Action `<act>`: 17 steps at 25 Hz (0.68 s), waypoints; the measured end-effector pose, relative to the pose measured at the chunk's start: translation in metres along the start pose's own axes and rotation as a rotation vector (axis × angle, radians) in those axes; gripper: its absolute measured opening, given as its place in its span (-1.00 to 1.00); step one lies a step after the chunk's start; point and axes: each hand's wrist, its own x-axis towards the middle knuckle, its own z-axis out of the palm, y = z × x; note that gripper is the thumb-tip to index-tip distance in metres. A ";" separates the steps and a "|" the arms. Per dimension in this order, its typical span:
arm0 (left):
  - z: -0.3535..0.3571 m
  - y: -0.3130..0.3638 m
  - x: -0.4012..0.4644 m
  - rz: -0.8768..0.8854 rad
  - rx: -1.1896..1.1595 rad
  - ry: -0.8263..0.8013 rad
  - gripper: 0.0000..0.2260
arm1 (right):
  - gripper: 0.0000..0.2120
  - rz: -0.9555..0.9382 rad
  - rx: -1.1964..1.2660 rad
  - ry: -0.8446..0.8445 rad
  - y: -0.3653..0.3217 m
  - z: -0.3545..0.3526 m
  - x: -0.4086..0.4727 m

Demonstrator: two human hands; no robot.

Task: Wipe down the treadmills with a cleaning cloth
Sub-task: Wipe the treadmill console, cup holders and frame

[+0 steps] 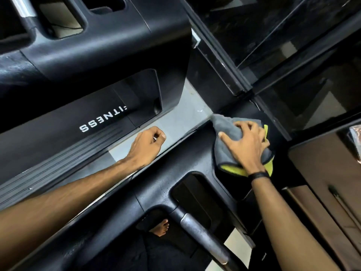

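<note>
My right hand [246,145] lies spread on a grey cloth with a yellow-green underside [226,126] and presses it onto the black top of the near treadmill console [172,173], fingers curled over the bunched fabric. My left hand [148,143] hovers over the gap between two treadmills, fingers curled into a loose fist and holding nothing. The neighbouring treadmill [78,118] runs along the left, with white lettering on its black side panel.
A grey handgrip bar [203,237] sticks out of the near console at the bottom. My bare foot [160,227] shows through an opening below. Light floor [175,122] lies between the machines. Dark glass panels [293,65] and a brown cabinet [328,182] stand to the right.
</note>
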 end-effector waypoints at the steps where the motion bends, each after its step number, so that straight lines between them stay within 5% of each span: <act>1: 0.002 0.002 -0.002 0.007 0.006 -0.008 -0.87 | -0.45 0.030 -0.045 -0.024 -0.003 0.001 0.011; 4: 0.011 0.009 -0.007 0.042 0.005 -0.021 -0.86 | -0.37 -0.078 -0.194 -0.060 -0.031 0.009 -0.002; 9: 0.020 0.023 -0.011 0.100 -0.020 0.018 -0.81 | -0.45 -0.308 -0.100 -0.002 -0.045 0.013 -0.096; 17: 0.034 0.036 -0.017 0.180 0.022 0.010 -0.85 | -0.49 -0.286 -0.108 0.005 -0.049 0.010 -0.098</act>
